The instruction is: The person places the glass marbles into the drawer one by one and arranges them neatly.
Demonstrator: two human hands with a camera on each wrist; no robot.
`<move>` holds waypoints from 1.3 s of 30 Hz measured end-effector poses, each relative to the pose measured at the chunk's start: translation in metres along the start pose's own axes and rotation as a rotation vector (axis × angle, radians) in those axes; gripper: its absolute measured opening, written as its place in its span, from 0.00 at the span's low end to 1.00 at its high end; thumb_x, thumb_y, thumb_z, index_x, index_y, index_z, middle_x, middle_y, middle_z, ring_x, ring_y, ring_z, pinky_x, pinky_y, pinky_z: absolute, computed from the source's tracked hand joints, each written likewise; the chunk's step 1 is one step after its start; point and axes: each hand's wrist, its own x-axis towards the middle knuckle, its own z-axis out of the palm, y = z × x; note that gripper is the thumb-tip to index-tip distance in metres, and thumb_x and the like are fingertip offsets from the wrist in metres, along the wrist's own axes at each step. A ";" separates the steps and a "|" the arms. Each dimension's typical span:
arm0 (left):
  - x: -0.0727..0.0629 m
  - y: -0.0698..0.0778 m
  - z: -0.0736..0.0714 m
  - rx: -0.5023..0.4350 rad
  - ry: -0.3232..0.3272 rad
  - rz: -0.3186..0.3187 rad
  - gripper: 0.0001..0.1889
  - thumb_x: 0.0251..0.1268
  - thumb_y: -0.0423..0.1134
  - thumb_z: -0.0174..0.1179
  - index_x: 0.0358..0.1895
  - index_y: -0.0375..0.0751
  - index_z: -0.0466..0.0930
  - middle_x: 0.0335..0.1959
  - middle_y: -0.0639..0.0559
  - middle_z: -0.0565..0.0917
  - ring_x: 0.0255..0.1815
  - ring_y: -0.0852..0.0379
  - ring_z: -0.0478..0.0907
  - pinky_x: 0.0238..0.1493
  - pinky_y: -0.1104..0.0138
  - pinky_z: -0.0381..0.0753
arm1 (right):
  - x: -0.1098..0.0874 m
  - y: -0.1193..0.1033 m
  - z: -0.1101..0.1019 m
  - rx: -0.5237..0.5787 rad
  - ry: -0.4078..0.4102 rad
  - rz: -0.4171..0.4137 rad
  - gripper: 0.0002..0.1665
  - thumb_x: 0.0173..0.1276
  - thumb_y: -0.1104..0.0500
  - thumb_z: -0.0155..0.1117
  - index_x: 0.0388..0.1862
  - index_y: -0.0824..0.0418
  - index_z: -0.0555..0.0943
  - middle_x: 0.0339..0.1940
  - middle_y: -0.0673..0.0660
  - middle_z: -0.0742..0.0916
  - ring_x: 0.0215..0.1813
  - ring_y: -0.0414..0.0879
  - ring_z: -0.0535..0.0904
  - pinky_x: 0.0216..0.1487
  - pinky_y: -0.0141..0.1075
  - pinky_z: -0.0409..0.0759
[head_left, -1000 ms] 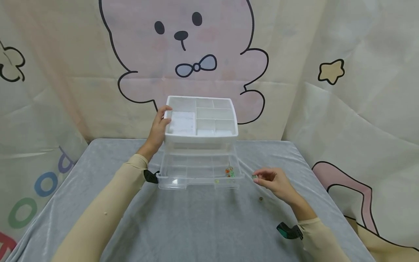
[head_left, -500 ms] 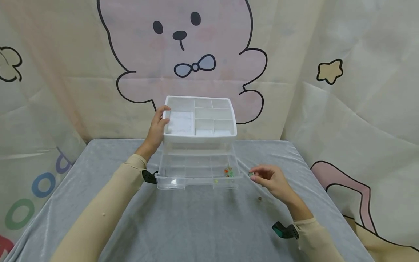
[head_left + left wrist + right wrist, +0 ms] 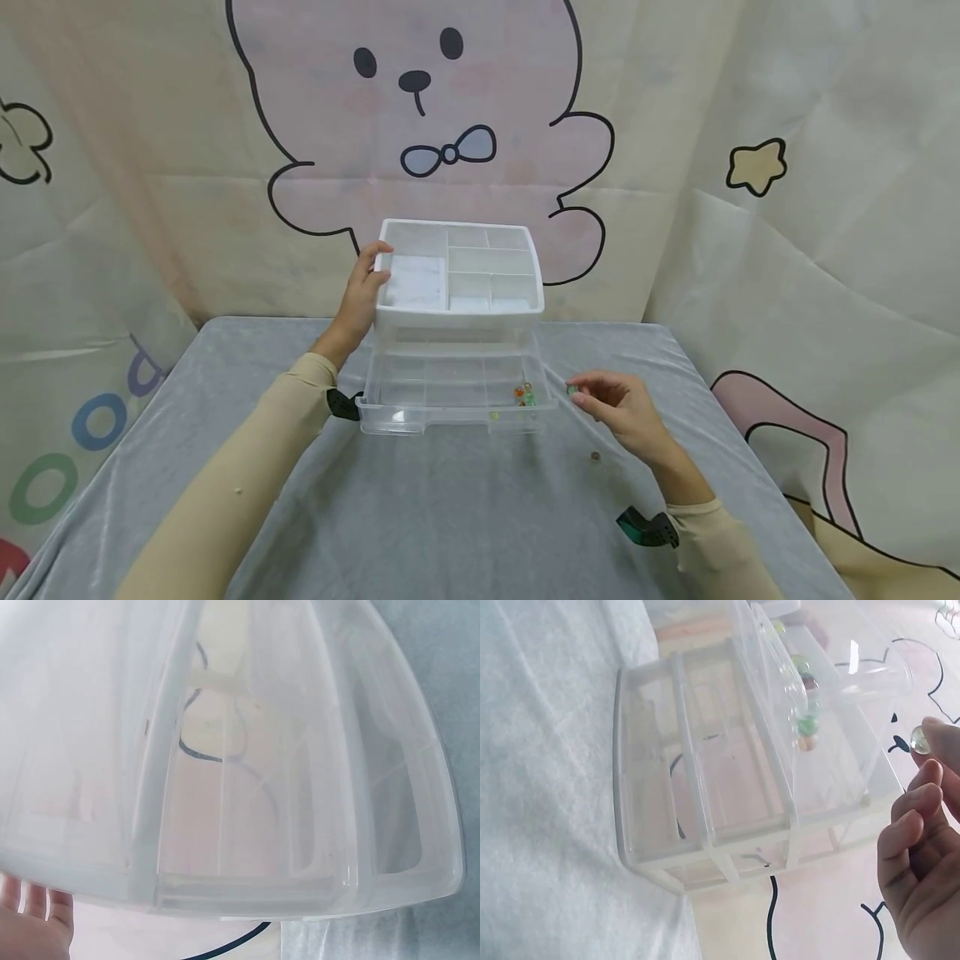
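A drawer organizer (image 3: 459,318) of clear plastic with a white compartmented top stands mid-table. Its pulled-out clear drawer (image 3: 457,412) has several orange and green marbles (image 3: 527,395) in the right-hand compartment. My left hand (image 3: 358,304) grips the left side of the white top, fingers over the rim; in the left wrist view only its fingers (image 3: 60,907) show at the edge. To the right of the drawer, my right hand (image 3: 626,417) pinches a clear greenish marble (image 3: 921,740) between thumb and index finger, apart from the drawer.
A brownish marble (image 3: 596,457) lies on the grey table cloth (image 3: 450,517), below my right hand. Behind the table hangs a printed bear backdrop (image 3: 480,92), with cloth walls on both sides. Black straps (image 3: 647,528) are at the wrists.
My right hand has moved left and slightly up, bringing the pinched marble closer to the open drawer. My left hand and the organizer stay in place.
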 end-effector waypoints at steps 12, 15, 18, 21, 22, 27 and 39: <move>-0.001 0.002 0.000 0.011 -0.001 0.003 0.21 0.77 0.34 0.36 0.70 0.42 0.58 0.78 0.40 0.56 0.68 0.38 0.60 0.69 0.44 0.56 | 0.008 -0.009 0.017 0.027 0.041 -0.057 0.15 0.67 0.77 0.60 0.45 0.65 0.86 0.28 0.45 0.80 0.22 0.40 0.68 0.20 0.36 0.66; -0.001 0.002 0.000 0.009 0.002 0.001 0.21 0.77 0.34 0.36 0.70 0.41 0.58 0.77 0.39 0.57 0.66 0.39 0.62 0.67 0.47 0.58 | 0.010 -0.011 0.019 0.017 0.037 -0.040 0.12 0.67 0.76 0.61 0.45 0.67 0.85 0.27 0.45 0.81 0.22 0.39 0.68 0.20 0.35 0.67; -0.001 0.002 0.000 -0.002 0.006 -0.002 0.21 0.77 0.33 0.36 0.70 0.41 0.58 0.76 0.36 0.58 0.63 0.41 0.63 0.62 0.52 0.59 | 0.011 -0.011 0.021 -0.004 0.028 -0.017 0.08 0.68 0.75 0.61 0.44 0.73 0.83 0.27 0.44 0.81 0.23 0.39 0.69 0.21 0.35 0.68; -0.002 0.003 0.000 -0.007 0.014 0.002 0.21 0.76 0.33 0.37 0.69 0.41 0.59 0.74 0.34 0.60 0.61 0.42 0.63 0.59 0.56 0.60 | 0.012 -0.013 0.022 -0.038 0.027 0.006 0.08 0.68 0.74 0.62 0.44 0.73 0.83 0.28 0.44 0.81 0.23 0.38 0.70 0.22 0.34 0.70; -0.002 0.003 0.000 -0.011 0.018 0.005 0.21 0.76 0.33 0.37 0.69 0.41 0.60 0.74 0.34 0.60 0.60 0.42 0.63 0.59 0.57 0.59 | 0.013 -0.013 0.022 -0.045 0.027 0.008 0.08 0.68 0.75 0.62 0.44 0.71 0.83 0.28 0.45 0.81 0.23 0.38 0.70 0.22 0.34 0.70; 0.000 0.001 0.001 -0.018 0.034 0.005 0.20 0.75 0.32 0.37 0.68 0.40 0.61 0.71 0.33 0.62 0.60 0.42 0.64 0.58 0.57 0.60 | 0.016 -0.015 0.025 -0.046 0.025 -0.004 0.11 0.67 0.75 0.62 0.45 0.67 0.85 0.27 0.46 0.80 0.23 0.39 0.69 0.23 0.34 0.70; 0.001 0.004 -0.001 -0.021 -0.006 -0.025 0.21 0.76 0.30 0.36 0.69 0.35 0.58 0.76 0.34 0.56 0.63 0.36 0.61 0.61 0.55 0.57 | 0.026 -0.019 0.029 -0.071 0.007 0.009 0.09 0.68 0.74 0.62 0.46 0.70 0.84 0.27 0.49 0.77 0.22 0.40 0.65 0.22 0.34 0.66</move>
